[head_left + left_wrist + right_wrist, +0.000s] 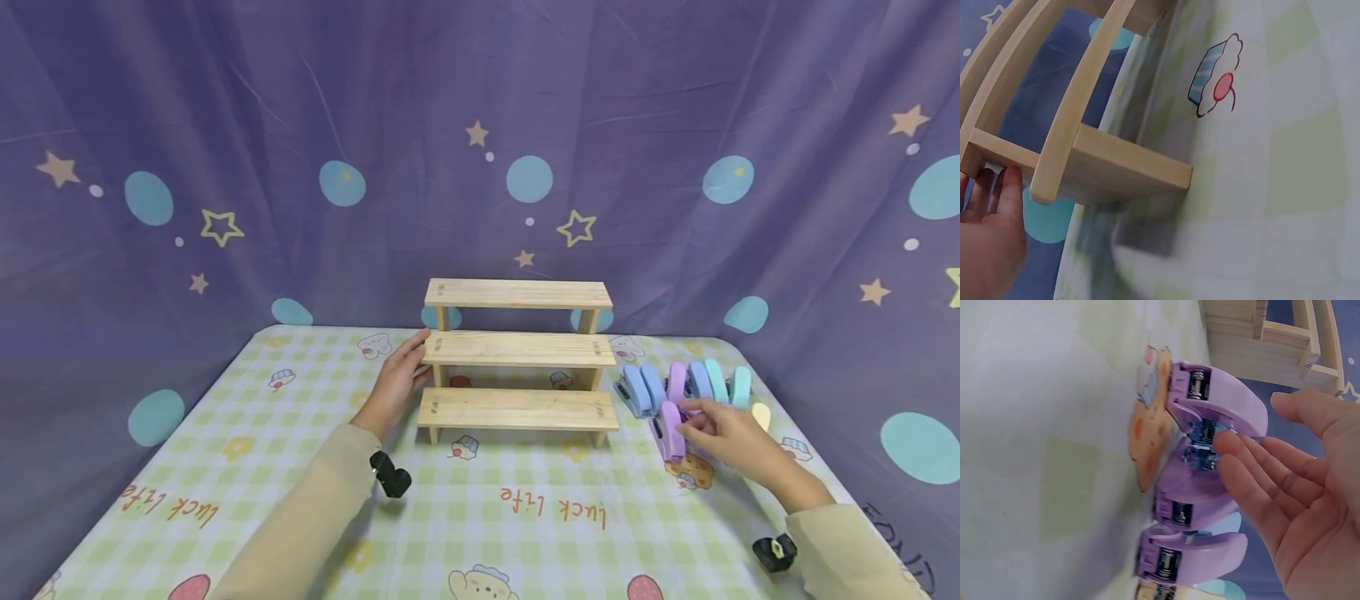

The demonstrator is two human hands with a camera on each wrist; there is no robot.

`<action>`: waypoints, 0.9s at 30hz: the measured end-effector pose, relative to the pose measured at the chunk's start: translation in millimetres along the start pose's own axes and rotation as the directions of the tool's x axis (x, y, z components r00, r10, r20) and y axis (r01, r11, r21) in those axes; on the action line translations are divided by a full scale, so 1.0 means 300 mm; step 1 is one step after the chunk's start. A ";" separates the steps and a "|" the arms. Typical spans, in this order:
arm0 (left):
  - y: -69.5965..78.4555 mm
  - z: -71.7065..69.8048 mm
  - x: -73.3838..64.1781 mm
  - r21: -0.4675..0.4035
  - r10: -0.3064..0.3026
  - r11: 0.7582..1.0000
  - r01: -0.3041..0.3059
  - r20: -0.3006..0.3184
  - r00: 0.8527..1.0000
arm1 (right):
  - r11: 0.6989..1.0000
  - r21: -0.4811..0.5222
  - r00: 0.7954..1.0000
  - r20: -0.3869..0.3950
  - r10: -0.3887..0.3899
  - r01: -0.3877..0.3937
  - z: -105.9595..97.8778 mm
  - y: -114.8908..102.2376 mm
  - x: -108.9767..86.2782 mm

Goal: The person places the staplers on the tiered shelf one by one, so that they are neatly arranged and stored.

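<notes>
A three-tier wooden stand (517, 408) stands on the table. My left hand (395, 385) is at its left end, fingers (1010, 194) fairly straight and touching the side piece of the middle tier. On the right, pastel staplers sit in a cluster. My right hand (723, 433) reaches over the front purple stapler (671, 433). In the right wrist view, the thumb (1310, 409) is raised apart from the purple stapler (1235, 400), while the fingertips overlap its lower edge. More purple staplers (1210, 556) stand beside it.
Behind the front stapler stand blue staplers (636, 390), another purple one (676, 382) and teal ones (740, 387). Partly behind the right hand is a pale yellow one (761, 416). A checkered cloth (450, 517) covers the table, and a purple curtain (420, 100) hangs around it.
</notes>
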State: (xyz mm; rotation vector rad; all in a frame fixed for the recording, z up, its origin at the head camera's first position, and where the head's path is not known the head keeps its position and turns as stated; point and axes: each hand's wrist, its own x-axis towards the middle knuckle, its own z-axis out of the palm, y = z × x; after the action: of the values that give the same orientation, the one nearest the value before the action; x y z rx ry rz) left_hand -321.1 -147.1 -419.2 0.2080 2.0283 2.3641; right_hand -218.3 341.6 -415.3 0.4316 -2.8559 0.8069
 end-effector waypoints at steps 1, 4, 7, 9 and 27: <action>0.001 0.003 0.000 -0.005 -0.005 1.000 0.005 -0.005 1.000 | 1.000 0.003 1.000 0.006 0.014 -0.014 0.004 0.000 -0.003; 0.001 0.009 0.000 -0.022 -0.021 1.000 0.020 -0.018 1.000 | 0.998 0.026 0.997 0.044 0.061 -0.062 0.016 0.003 -0.009; 0.003 0.014 0.000 -0.041 -0.023 0.999 0.022 -0.026 0.999 | 0.995 0.058 0.993 0.080 0.081 -0.086 0.030 0.009 -0.010; 0.001 0.016 0.000 -0.051 -0.017 0.999 0.015 -0.028 0.999 | 0.992 0.083 0.991 0.102 0.088 -0.097 0.041 0.014 -0.011; -0.018 -0.009 -0.015 0.024 0.003 1.000 -0.004 0.056 0.998 | 0.988 0.023 0.986 0.065 0.151 -0.153 0.071 -0.011 -0.010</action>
State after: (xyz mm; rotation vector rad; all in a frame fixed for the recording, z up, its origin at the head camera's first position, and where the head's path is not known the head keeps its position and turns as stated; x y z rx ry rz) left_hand -317.2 -149.3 -425.2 0.2757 2.0343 2.3091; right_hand -215.7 328.4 -432.5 0.2485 -2.9686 0.8748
